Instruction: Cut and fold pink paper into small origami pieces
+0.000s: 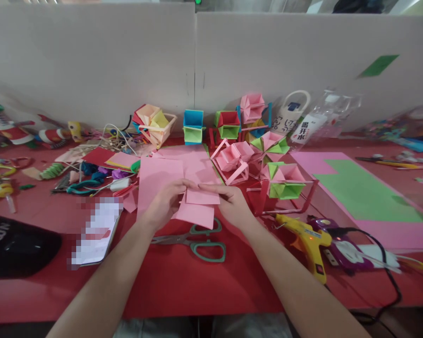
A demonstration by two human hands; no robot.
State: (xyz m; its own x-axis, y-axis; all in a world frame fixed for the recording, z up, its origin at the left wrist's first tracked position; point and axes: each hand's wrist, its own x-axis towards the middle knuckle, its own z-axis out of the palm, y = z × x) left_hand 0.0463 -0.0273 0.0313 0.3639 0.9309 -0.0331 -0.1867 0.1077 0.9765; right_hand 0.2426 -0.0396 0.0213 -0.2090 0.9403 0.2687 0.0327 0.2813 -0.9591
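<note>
Between my two hands are small pieces of pink paper (199,211), one overlapping another, held above the red table. My left hand (169,201) is closed on their left side, fingers bent over the top edge. Pinching the upper right side is my right hand (231,199). Larger pink sheets (161,176) lie flat just behind and left of the hands. Below the paper rest scissors (207,252) with green handles, blades pointing left. Folded pink and green paper boxes on frames (285,185) stand to the right of my right hand.
A yellow glue gun (305,239) lies at right beside a purple power strip (345,253) with a black cable. At left are a phone (98,230) and a black object (21,246). Pink and green sheets (368,188), a water bottle (313,119) and a white partition (91,61) stand farther out.
</note>
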